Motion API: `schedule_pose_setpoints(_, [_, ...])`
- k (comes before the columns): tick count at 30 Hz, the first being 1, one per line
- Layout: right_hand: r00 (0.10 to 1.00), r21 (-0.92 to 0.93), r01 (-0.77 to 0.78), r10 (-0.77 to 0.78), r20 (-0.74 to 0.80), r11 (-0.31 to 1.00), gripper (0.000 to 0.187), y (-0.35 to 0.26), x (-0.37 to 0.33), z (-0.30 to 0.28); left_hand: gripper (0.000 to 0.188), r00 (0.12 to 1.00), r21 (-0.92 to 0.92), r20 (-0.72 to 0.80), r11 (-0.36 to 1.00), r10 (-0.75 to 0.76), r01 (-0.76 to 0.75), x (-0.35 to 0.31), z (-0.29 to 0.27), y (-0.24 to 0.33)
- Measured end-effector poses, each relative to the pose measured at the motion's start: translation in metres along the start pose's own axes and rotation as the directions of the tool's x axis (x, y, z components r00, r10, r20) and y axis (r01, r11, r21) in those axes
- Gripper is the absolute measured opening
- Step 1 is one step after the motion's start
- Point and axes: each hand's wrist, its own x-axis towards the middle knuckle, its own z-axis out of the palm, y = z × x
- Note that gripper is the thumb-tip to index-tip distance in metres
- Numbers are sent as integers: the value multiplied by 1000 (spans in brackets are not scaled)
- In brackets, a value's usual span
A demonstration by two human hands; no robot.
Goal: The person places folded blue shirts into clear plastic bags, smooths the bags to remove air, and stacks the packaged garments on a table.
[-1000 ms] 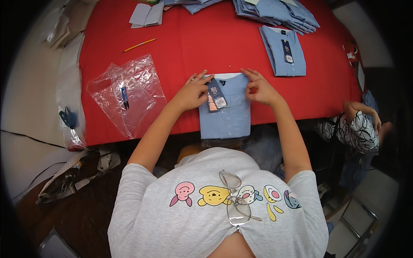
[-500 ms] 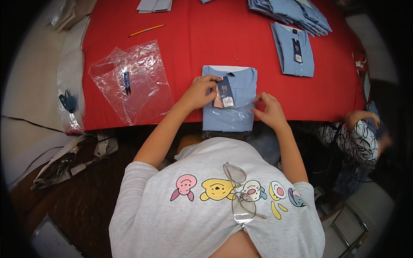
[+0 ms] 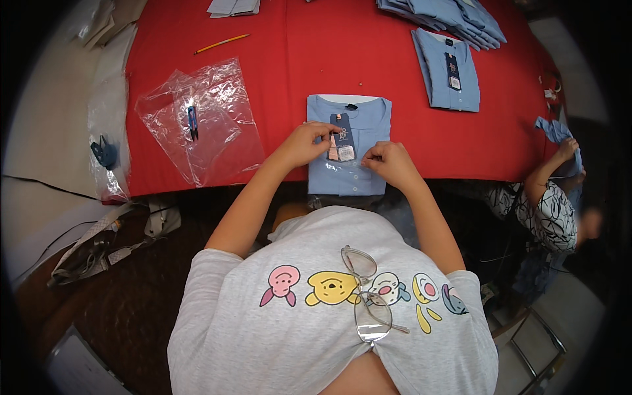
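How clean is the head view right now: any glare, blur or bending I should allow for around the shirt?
Head view: even light, folded light-blue shirt and both hands, left hand and right hand, sharp; glare only on the clear plastic bag; the red table edge bows near the rim; corners black; the person at right is blurred.

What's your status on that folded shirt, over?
Left hand pinching the hang tag. Right hand pressing the folded blue shirt at the table edge. Clear plastic bag lies apart, left. Nothing obstructing.
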Motion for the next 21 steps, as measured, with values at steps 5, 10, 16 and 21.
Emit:
schedule_pose_setpoints(5, [958, -19, 288, -288, 10, 957, 10, -4, -9, 0, 19, 999, 31, 24, 999, 37, -37, 0, -1, -7])
schedule_pose_setpoints(10, [965, 205, 147, -186, 183, 968, 9, -20, -28, -9, 18, 998, 62, 63, 998, 24, -27, 0, -5, -4])
schedule_pose_setpoints(16, [987, 217, -119, 91, 136, 969, 20, -16, -17, -16, 16, 977, -345, 155, 919, -145, 191, -9, 0, -21])
schedule_pose_setpoints(21, [989, 54, 129, -133, 65, 990, 28, -10, -25, -22, 13, 977, -399, 76, 892, -200, 214, -19, -1, -10])
